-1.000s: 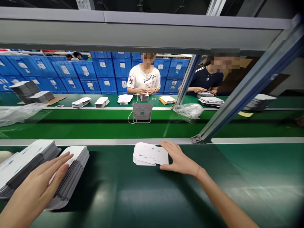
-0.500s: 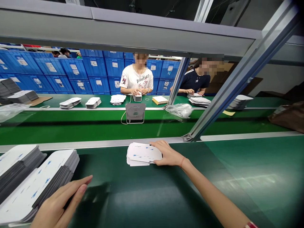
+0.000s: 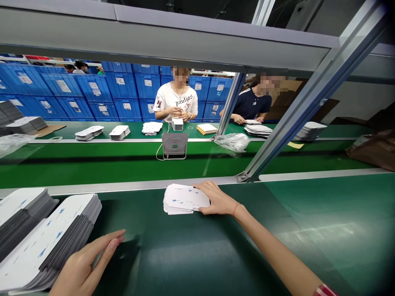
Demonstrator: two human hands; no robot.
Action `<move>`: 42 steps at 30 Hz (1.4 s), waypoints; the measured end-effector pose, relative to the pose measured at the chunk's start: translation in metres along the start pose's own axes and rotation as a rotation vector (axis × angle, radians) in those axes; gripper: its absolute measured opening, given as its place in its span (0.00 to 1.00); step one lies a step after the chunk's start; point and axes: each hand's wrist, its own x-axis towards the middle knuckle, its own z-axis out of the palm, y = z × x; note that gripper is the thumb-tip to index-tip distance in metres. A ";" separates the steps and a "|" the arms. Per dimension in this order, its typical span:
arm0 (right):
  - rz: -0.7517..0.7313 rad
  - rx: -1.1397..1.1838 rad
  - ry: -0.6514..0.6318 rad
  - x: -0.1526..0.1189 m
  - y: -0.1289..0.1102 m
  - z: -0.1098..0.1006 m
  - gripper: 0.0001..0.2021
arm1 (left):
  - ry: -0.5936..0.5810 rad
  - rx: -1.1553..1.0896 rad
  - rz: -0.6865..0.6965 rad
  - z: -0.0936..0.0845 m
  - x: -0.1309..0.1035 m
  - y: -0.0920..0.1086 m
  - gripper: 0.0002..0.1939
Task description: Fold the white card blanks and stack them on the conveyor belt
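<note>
in the head view, the left hand (image 3: 82, 267) is low at the left side, above the counter (image 3: 191, 255). its fingers are straight and close together, the thumb lies near to them, and the grip is released, with nothing seen inside it. just beside this hand, on its left, there is a long stack of white cards (image 3: 46, 242) with small blue marks on the top and dark grey edges at the side. a second stack (image 3: 23, 205) stands further to the left, near to the first.

the right hand (image 3: 217, 200) is at the right end of the small pile of white cards (image 3: 185, 198), which lies flat on the counter, close to the metal rail (image 3: 123, 186). the grip is grasping this end, the fingers at the far corner and the thumb at the near one. the cards of the pile are not well aligned. a thin band (image 3: 236, 209) is around the right wrist.

behind the rail, on a green strip (image 3: 123, 170), stand a grey device (image 3: 175, 144) and a clear plastic bag (image 3: 233, 142). at the far counter (image 3: 135, 130), a person in white (image 3: 175, 100) and a person in dark clothes (image 3: 254, 102) have more cards before them.
</note>
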 end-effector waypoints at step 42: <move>-0.033 0.061 0.002 0.005 0.003 -0.004 0.34 | 0.020 -0.343 -0.319 0.037 -0.003 0.008 0.23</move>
